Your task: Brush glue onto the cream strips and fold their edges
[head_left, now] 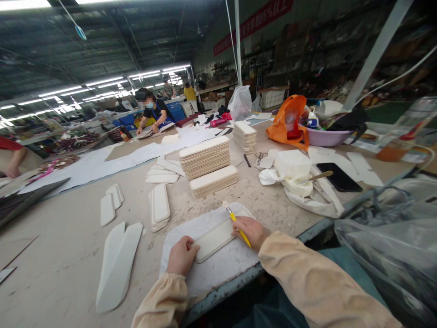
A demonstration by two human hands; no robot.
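A cream-white rectangular panel with rounded corners (pixel 212 242) lies flat on a pale sheet (pixel 177 234) near the table's front edge. My left hand (pixel 182 256) is closed with thumb and fingers at the panel's left end. Held in my right hand (pixel 251 231) is a slim brush with a yellow handle (pixel 232 216), its bristles pointing away from me. The fingers of that hand also rest at the panel's right end. Just beyond the sheet, two stacks of similar panels (pixel 205 157) stand close together.
Loose white pieces (pixel 119 266) lie at the left. On the right are a white block (pixel 292 164), a container of pale paste with a stick (pixel 298 186), a black phone (pixel 337 176), an orange bag (pixel 288 120) and a purple basin (pixel 327 136). A co-worker (pixel 153 111) works across the table.
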